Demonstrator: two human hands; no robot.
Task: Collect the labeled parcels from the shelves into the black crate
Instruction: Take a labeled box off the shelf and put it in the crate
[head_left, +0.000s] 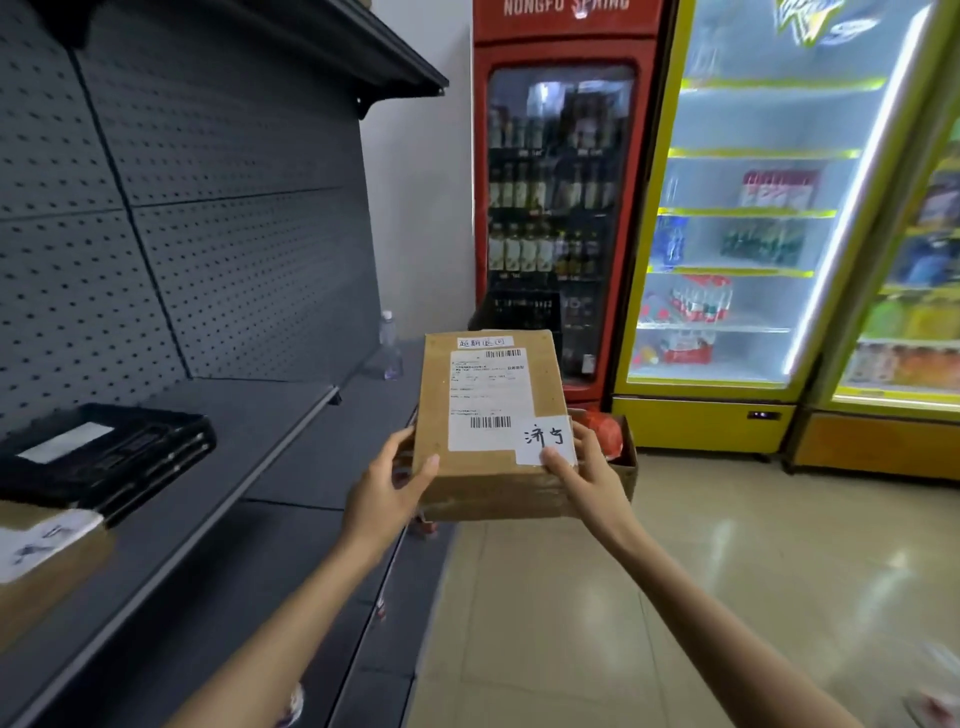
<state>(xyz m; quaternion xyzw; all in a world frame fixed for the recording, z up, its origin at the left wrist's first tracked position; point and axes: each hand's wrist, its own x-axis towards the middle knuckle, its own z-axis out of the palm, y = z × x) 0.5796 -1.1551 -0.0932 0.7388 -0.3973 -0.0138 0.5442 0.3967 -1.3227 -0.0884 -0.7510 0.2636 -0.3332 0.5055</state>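
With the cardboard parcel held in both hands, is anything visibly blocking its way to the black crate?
The black crate cannot be identified in this view, so the path cannot be judged. The cardboard parcel is gripped by the left hand and right hand over the aisle. An open box with a red item sits just behind it.

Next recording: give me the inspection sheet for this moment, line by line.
Surface: dark metal shelf with pegboard back.
Job's things: cardboard parcel with shipping label, held off the shelf; a second labeled parcel on the shelf at left; black crate not identified.
Clutter: black flat case; clear bottle.
Grippers: left hand and right hand grip the parcel's near corners.
Cables: nothing seen.
Surroundings: red drinks fridge, yellow-framed coolers, tiled floor.
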